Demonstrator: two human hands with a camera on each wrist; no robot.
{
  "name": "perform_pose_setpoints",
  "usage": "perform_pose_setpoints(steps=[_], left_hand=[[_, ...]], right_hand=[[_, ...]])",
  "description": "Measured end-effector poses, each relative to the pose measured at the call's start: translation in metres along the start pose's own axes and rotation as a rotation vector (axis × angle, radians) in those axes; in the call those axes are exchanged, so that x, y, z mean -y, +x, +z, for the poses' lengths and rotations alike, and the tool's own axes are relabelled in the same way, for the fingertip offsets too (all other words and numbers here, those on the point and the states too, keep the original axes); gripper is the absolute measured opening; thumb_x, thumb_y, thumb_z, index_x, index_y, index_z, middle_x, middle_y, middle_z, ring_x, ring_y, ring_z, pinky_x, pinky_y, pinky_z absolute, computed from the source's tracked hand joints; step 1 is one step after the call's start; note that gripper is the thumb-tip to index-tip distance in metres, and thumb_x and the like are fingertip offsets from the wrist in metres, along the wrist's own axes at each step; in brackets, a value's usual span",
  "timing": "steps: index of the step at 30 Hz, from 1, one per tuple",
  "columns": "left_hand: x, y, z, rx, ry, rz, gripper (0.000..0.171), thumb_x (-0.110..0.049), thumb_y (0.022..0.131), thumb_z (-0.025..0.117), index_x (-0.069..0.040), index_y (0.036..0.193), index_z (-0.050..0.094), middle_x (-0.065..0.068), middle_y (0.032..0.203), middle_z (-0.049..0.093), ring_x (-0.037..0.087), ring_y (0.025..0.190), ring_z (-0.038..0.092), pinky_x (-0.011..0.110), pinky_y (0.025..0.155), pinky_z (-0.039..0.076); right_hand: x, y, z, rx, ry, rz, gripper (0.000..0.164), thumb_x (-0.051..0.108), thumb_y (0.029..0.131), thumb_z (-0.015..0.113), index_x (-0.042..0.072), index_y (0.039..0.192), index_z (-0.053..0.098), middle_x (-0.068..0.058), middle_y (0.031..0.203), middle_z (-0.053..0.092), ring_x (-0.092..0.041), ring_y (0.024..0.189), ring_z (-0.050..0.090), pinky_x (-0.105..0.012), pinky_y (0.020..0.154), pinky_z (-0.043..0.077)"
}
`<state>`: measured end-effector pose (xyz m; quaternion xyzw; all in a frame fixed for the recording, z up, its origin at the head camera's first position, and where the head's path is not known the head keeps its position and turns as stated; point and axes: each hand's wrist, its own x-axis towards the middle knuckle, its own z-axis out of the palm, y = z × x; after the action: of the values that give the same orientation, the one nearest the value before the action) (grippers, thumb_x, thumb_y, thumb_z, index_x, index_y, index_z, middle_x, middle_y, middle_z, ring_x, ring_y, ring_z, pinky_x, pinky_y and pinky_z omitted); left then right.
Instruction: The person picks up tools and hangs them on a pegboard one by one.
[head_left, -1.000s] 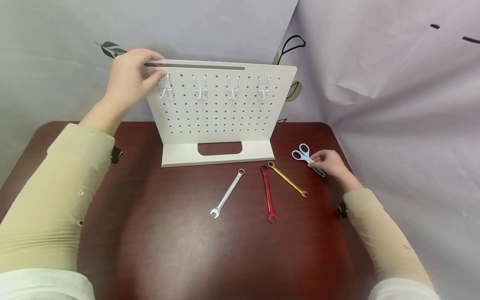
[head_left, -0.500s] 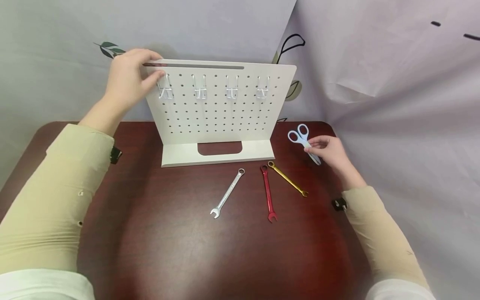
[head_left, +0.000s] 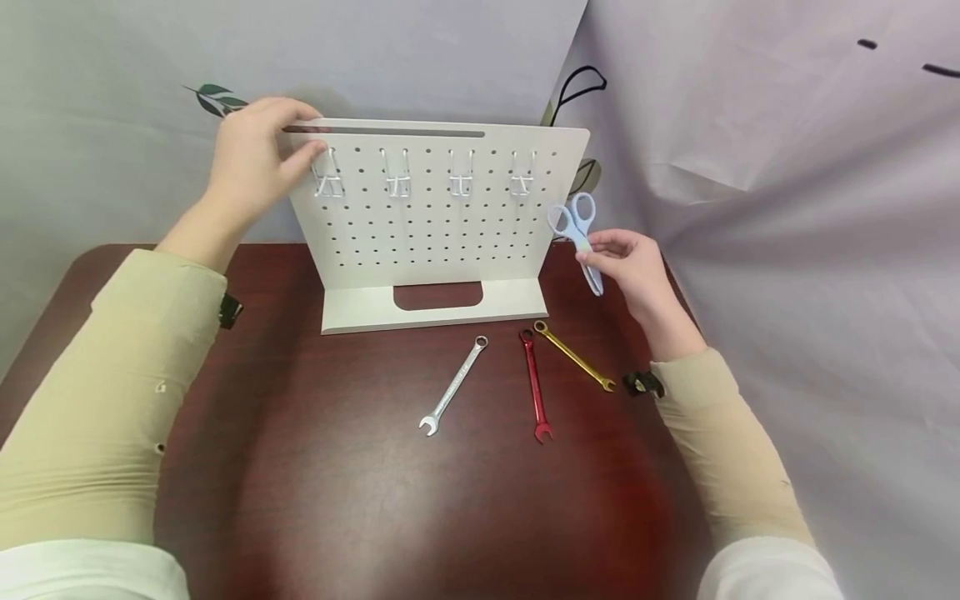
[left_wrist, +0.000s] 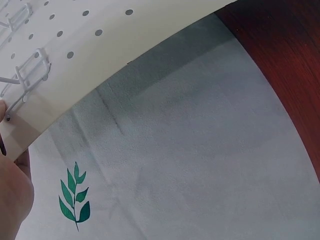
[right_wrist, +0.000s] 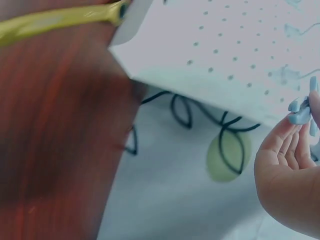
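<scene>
A white pegboard (head_left: 442, 225) on a flat foot stands at the back of the table, with several white wire hooks (head_left: 461, 185) in a row near its top. My left hand (head_left: 258, 158) grips its upper left corner, thumb in front beside the leftmost hook. Light blue scissors (head_left: 576, 225) are pinched in my right hand (head_left: 628, 265), held above the table at the board's right edge, handles up and blades pointing down. The right wrist view shows the scissors (right_wrist: 301, 114) in part, between thumb and fingers.
On the dark red table (head_left: 337, 467) in front of the board lie a silver wrench (head_left: 454, 387), a red wrench (head_left: 536, 386) and a yellow wrench (head_left: 576, 357). Pale cloth (head_left: 787, 250) hangs behind and along the right side.
My right hand has lifted the scissors off the table and carried them up and left toward the board's right edge. My left hand stays on the board's corner.
</scene>
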<state>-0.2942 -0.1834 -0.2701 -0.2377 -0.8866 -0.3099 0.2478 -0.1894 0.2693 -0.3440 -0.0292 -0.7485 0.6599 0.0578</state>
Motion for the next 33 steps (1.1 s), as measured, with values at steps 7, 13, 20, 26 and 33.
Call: perform_pose_setpoints(steps=[7,13,20,26,33], left_hand=[[-0.001,0.0,0.0,0.0,0.003,0.002,0.027,-0.004,0.097,0.071,0.005,0.122,0.072,0.028,0.124,0.074,0.048,0.123,0.066,0.06,0.113,0.044],[0.0,-0.001,-0.001,-0.002,0.007,-0.002,0.026,-0.003,0.096,0.072,0.006,0.121,0.072,0.028,0.124,0.073,0.049,0.123,0.066,0.061,0.112,0.044],[0.0,-0.001,0.0,-0.005,0.005,0.005,0.027,-0.003,0.096,0.072,0.005,0.121,0.072,0.028,0.124,0.073,0.048,0.123,0.065,0.06,0.112,0.044],[0.0,-0.001,0.0,-0.013,-0.004,0.016,0.026,-0.003,0.096,0.072,0.006,0.121,0.071,0.029,0.122,0.073,0.049,0.121,0.065,0.06,0.111,0.045],[0.0,-0.001,0.001,-0.021,-0.011,0.02,0.026,-0.002,0.096,0.073,0.006,0.121,0.072,0.029,0.122,0.074,0.049,0.121,0.066,0.06,0.111,0.045]], right_hand=[[0.013,0.006,0.023,0.018,0.088,-0.032,0.031,-0.009,0.09,0.075,0.021,0.085,0.079,0.009,0.076,0.075,-0.002,0.074,0.072,-0.015,0.073,0.057],[0.014,0.017,0.04,0.012,0.08,-0.025,0.031,-0.007,0.09,0.075,0.023,0.085,0.077,0.012,0.078,0.073,-0.002,0.077,0.069,-0.016,0.076,0.056],[0.001,0.033,0.054,-0.034,0.078,-0.021,0.027,-0.005,0.091,0.076,0.022,0.088,0.074,0.013,0.081,0.072,-0.003,0.083,0.068,-0.016,0.079,0.055],[-0.007,0.042,0.066,-0.08,0.133,0.012,0.023,-0.005,0.092,0.075,0.018,0.088,0.074,0.01,0.084,0.07,-0.005,0.087,0.065,-0.016,0.084,0.054],[-0.015,0.049,0.083,-0.13,0.065,0.018,0.016,-0.001,0.092,0.078,0.013,0.089,0.071,0.007,0.089,0.067,-0.007,0.089,0.062,-0.018,0.083,0.052]])
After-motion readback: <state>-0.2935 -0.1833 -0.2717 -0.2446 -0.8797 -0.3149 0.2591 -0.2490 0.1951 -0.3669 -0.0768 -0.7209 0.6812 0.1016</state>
